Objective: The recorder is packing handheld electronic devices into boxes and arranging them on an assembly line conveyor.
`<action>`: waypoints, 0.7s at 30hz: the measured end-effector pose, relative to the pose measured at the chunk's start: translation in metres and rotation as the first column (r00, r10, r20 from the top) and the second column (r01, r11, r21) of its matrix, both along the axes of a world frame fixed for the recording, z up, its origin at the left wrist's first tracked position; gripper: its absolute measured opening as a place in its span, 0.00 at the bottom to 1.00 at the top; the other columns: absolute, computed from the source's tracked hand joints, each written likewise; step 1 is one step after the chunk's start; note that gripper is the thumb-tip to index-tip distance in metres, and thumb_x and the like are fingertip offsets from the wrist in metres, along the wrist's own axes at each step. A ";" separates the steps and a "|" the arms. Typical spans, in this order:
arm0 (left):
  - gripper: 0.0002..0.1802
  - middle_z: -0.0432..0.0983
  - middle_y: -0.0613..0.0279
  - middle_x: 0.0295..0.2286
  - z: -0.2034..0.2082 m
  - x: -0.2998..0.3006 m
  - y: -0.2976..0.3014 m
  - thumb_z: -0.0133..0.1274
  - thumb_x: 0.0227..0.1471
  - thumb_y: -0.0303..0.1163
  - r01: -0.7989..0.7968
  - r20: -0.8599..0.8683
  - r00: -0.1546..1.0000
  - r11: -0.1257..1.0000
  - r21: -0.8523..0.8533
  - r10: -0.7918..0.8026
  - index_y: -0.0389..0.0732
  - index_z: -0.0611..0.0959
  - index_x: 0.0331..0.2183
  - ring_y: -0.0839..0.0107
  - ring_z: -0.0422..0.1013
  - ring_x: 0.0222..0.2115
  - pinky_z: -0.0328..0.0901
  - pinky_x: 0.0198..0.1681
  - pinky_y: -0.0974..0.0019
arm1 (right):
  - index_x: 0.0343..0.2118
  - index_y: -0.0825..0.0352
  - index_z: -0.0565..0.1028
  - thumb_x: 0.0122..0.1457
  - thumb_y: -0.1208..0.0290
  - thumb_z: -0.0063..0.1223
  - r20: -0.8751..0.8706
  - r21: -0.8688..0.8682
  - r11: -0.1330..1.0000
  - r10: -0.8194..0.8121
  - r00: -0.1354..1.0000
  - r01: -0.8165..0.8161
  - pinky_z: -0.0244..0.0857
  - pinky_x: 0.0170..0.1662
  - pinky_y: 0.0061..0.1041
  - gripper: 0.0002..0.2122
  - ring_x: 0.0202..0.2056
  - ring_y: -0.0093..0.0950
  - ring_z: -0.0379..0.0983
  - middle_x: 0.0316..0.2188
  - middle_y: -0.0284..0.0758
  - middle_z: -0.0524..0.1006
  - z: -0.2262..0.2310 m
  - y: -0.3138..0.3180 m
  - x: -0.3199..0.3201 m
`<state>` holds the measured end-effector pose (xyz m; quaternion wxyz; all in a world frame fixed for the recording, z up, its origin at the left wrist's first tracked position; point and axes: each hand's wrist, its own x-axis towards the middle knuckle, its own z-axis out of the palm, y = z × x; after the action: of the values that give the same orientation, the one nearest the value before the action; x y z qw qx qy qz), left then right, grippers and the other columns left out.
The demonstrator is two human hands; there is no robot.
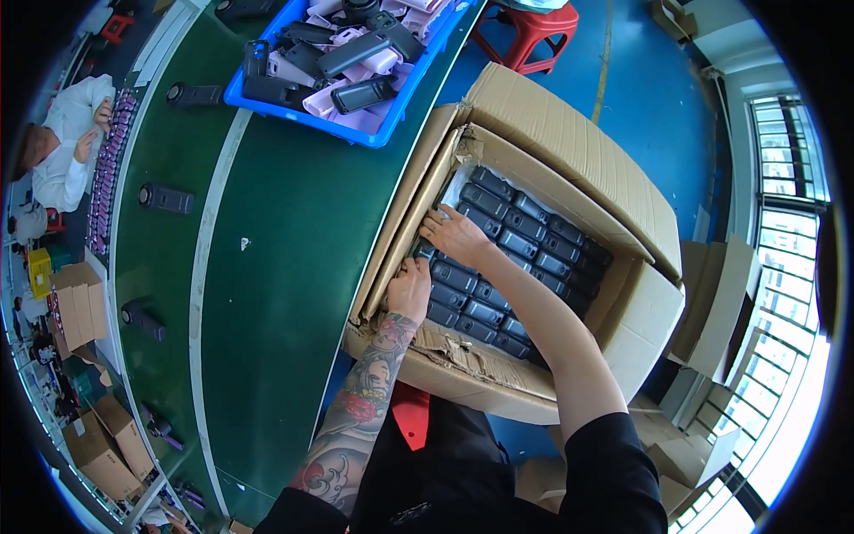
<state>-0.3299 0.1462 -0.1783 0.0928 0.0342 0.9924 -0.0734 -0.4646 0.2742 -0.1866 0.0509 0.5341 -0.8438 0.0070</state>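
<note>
A large cardboard carton (pixel 654 307) stands in front of me, with rows of black plastic housings (pixel 485 203) packed in it. Both my hands reach into its left side, close to the inner wall. My left hand (pixel 409 289), at the end of a tattooed forearm, has its fingers curled down at a dark housing (pixel 428 250) beside the wall. Just beyond, my right hand (pixel 455 236) bends its fingers over the far end of that same housing. Fingers and palms cover most of this piece. A whitish liner (pixel 455 185) shows at the carton's far left corner.
Left of the carton runs a green conveyor table (pixel 294 267) with spaced black housings (pixel 166 198). A blue bin (pixel 374 138) of black and lilac shells stands at the far end. Beyond are a red stool (pixel 534 36), a seated person (pixel 76 133) and more cartons (pixel 107 445).
</note>
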 end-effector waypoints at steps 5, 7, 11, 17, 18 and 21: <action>0.10 0.71 0.59 0.32 -0.006 0.002 0.001 0.50 0.52 0.29 -0.058 -0.031 0.998 0.998 0.017 0.059 0.37 0.75 0.38 0.72 0.74 0.19 0.70 0.18 0.69 | 0.37 0.57 0.76 0.59 0.69 0.48 0.060 0.096 0.995 0.012 0.998 -0.018 0.59 0.54 0.29 0.06 0.47 0.30 0.67 0.42 0.31 0.72 0.011 0.001 -0.001; 0.10 0.71 0.60 0.30 -0.011 0.004 -0.001 0.49 0.53 0.29 -0.065 0.016 0.998 0.998 -0.019 0.066 0.37 0.74 0.38 0.72 0.74 0.19 0.70 0.18 0.68 | 0.38 0.58 0.76 0.58 0.69 0.48 0.170 0.208 0.978 -0.050 0.984 0.014 0.60 0.55 0.29 0.07 0.50 0.29 0.67 0.45 0.31 0.72 0.029 0.003 0.003; 0.09 0.71 0.60 0.30 -0.006 -0.001 0.002 0.50 0.52 0.29 -0.051 -0.015 0.999 0.999 -0.012 0.051 0.38 0.74 0.37 0.73 0.73 0.19 0.69 0.18 0.70 | 0.37 0.58 0.76 0.58 0.69 0.48 0.202 0.096 0.990 -0.123 0.972 0.105 0.61 0.53 0.27 0.06 0.47 0.28 0.69 0.43 0.31 0.72 0.032 0.020 0.018; 0.11 0.72 0.58 0.32 0.016 -0.005 0.003 0.54 0.49 0.29 -0.026 -0.049 0.998 0.999 0.041 0.028 0.39 0.73 0.37 0.71 0.73 0.20 0.69 0.18 0.70 | 0.34 0.58 0.75 0.58 0.69 0.48 0.167 -0.175 0.972 -0.125 0.978 0.154 0.64 0.49 0.25 0.05 0.42 0.27 0.70 0.40 0.30 0.73 0.039 0.029 0.021; 0.12 0.72 0.58 0.32 0.019 -0.006 0.003 0.55 0.49 0.28 -0.023 -0.044 0.999 0.998 0.058 0.026 0.39 0.73 0.37 0.70 0.73 0.20 0.69 0.18 0.70 | 0.34 0.58 0.75 0.58 0.69 0.48 0.156 -0.201 0.969 -0.115 0.981 0.145 0.64 0.48 0.25 0.05 0.42 0.27 0.71 0.40 0.29 0.73 0.043 0.029 0.020; 0.16 0.72 0.56 0.33 0.024 -0.003 -0.002 0.57 0.47 0.29 -0.042 0.026 0.999 0.992 0.118 0.039 0.38 0.72 0.39 0.67 0.74 0.21 0.70 0.19 0.69 | 0.35 0.58 0.76 0.58 0.69 0.48 0.194 -0.174 0.976 -0.096 0.976 0.130 0.65 0.48 0.25 0.06 0.43 0.26 0.71 0.40 0.29 0.74 0.051 0.033 0.022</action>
<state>-0.3334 0.1445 -0.1546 0.1037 0.0205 0.9943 -0.0120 -0.4425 0.3073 -0.1357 0.0226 0.4749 -0.8697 0.1323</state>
